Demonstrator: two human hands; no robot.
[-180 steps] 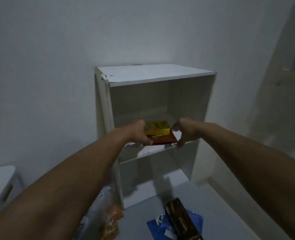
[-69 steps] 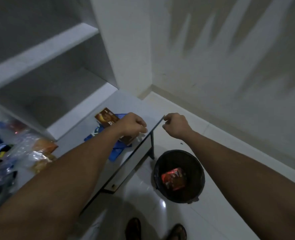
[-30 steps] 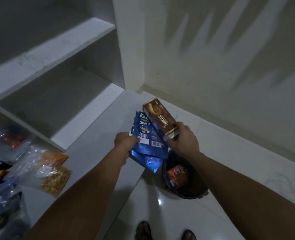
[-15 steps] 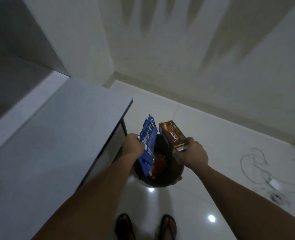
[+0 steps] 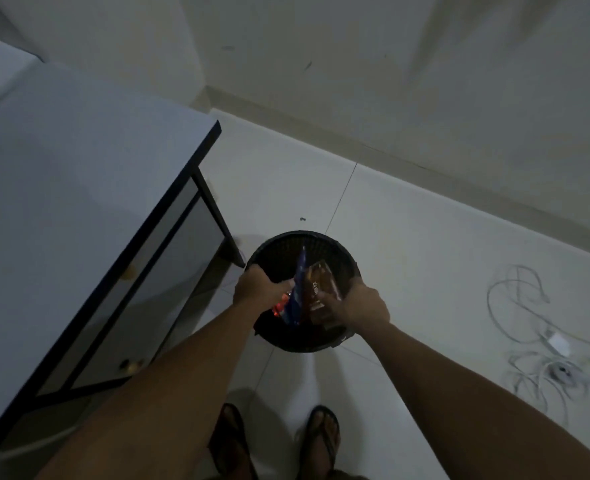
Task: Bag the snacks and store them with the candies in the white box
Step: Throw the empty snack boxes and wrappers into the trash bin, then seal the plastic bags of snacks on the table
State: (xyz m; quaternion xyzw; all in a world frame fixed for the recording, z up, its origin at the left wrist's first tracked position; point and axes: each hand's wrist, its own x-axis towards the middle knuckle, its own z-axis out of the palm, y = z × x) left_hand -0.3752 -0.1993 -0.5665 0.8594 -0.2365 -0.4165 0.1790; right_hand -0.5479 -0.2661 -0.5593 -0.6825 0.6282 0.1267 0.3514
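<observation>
Both my hands reach down into a black mesh waste bin [image 5: 324,247] on the floor. My left hand [image 5: 257,284] grips a blue snack wrapper [image 5: 297,289] that stands on edge inside the bin. My right hand [image 5: 363,306] grips a brown snack box [image 5: 321,284] beside it, tilted into the bin. A red wrapper [image 5: 279,306] lies at the bin's bottom, mostly hidden by my left hand. The white box and the bagged snacks are out of view.
A grey table top [image 5: 65,188] with a dark edge and black legs stands at the left, close to the bin. White cables and a charger [image 5: 543,344] lie on the tiled floor at the right. My sandalled feet [image 5: 276,441] stand just below the bin.
I picked the blue wrapper and brown box off the table, swung right, and both hands have now lowered them from above the bin into it.
</observation>
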